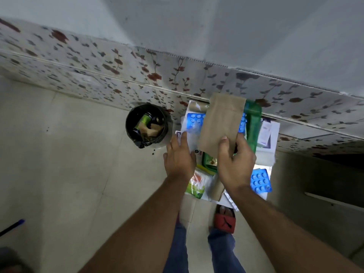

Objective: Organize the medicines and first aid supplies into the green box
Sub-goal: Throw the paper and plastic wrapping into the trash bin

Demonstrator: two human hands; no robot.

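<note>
right hand: pinching the near edge of a brown paper packet, thumb on its upper face, fingers wrapped behind its right side.
left hand: fingers extended and loosely together, tips resting on a white strip with dark print at the left of the pile; whether it grips that strip cannot be told.
brown paper packet: held flat above the pile, folded top pointing far toward the wall, covering part of a blue blister pack.
green box: right of the packet, partly hidden by it; a green edge also shows near, between the two hands.
white carton: just right of the green box.
second blue blister pack: near right, beside the right wrist.
green and orange sachet: near, under the forearms.
black bin: left of the pile on the tiled floor, holding a green-labelled bottle and brown scraps.
red sandal: on a foot, near, below the pile.
blue pen: far left on the floor.
</note>
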